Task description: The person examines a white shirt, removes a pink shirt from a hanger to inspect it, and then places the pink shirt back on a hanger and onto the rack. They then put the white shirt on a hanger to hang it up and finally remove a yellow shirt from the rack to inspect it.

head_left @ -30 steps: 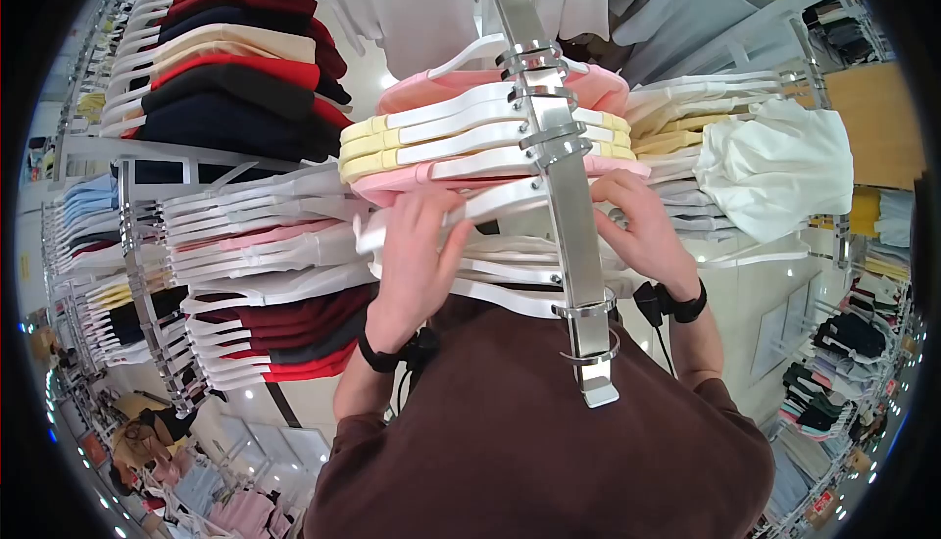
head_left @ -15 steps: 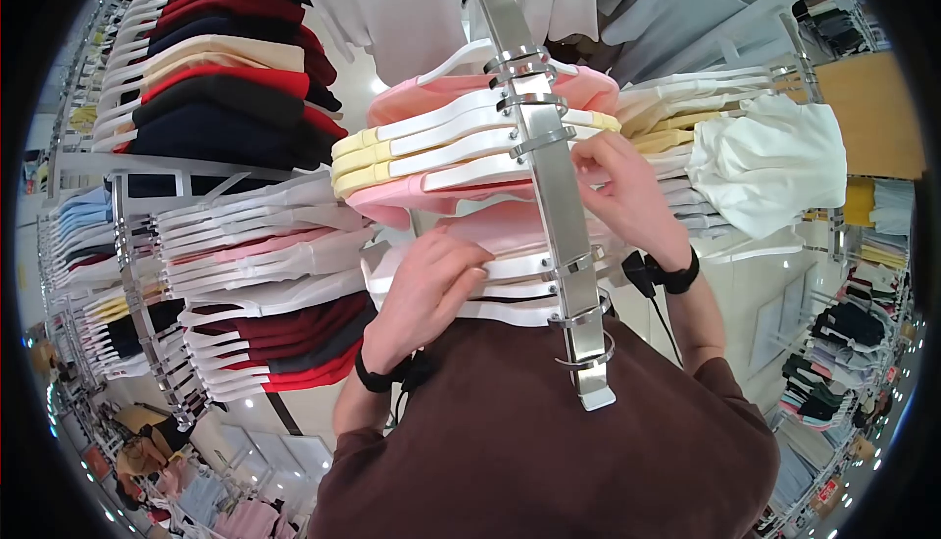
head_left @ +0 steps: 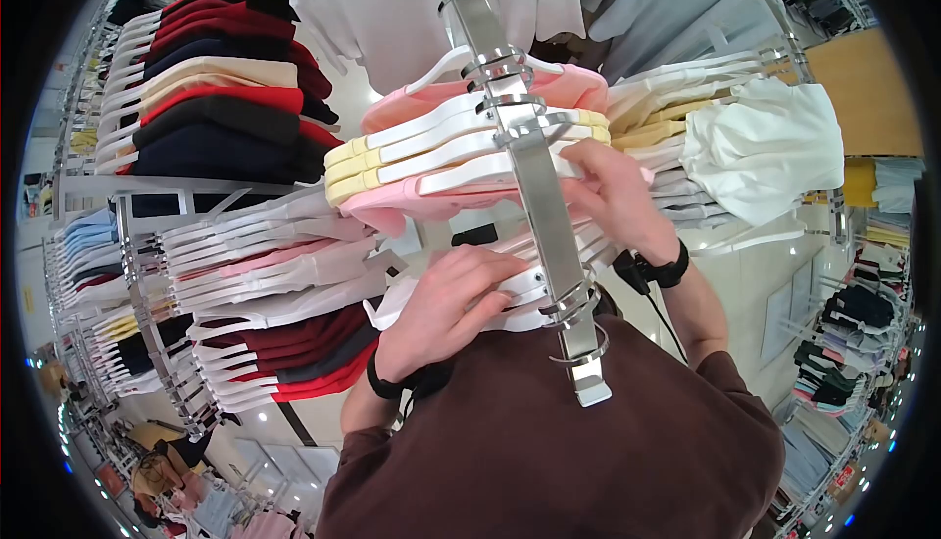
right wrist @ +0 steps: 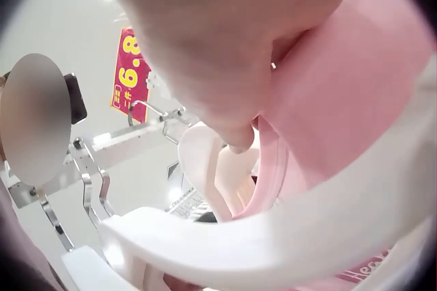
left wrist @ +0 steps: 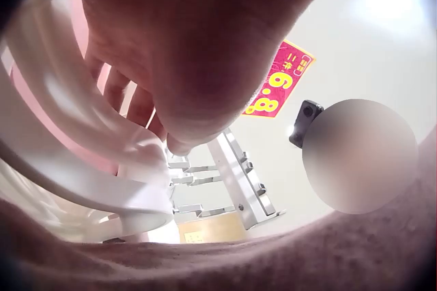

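Note:
A white hanger point(head_left: 529, 287) near my chest runs between the fingers and thumb of my left hand point(head_left: 446, 304), left of the metal rail point(head_left: 544, 206). In the left wrist view, its fingers reach behind curved white hangers point(left wrist: 82, 175). My right hand point(head_left: 627, 201) holds the right shoulder of a pink shirt point(head_left: 441, 204) on a white hanger point(head_left: 470, 176), farther along the rail. Up close in the right wrist view, the fingers are partly hidden against pink fabric point(right wrist: 355, 79). A gap separates the pink shirt from the hangers by my chest.
Beyond the pink shirt hang yellow-strapped tops point(head_left: 353, 169) and another pink garment point(head_left: 392, 113). Dark and red clothes point(head_left: 225, 127) fill a rack on the left. On the right a bunched white garment point(head_left: 765, 147) hangs beside pale clothes. The rail ends in an upturned tip point(head_left: 591, 387) before my chest.
My left hand and the white hangers have come closer to my chest, widening the gap on the rail. The right hand has left the near hangers and moved up to the pink shirt.

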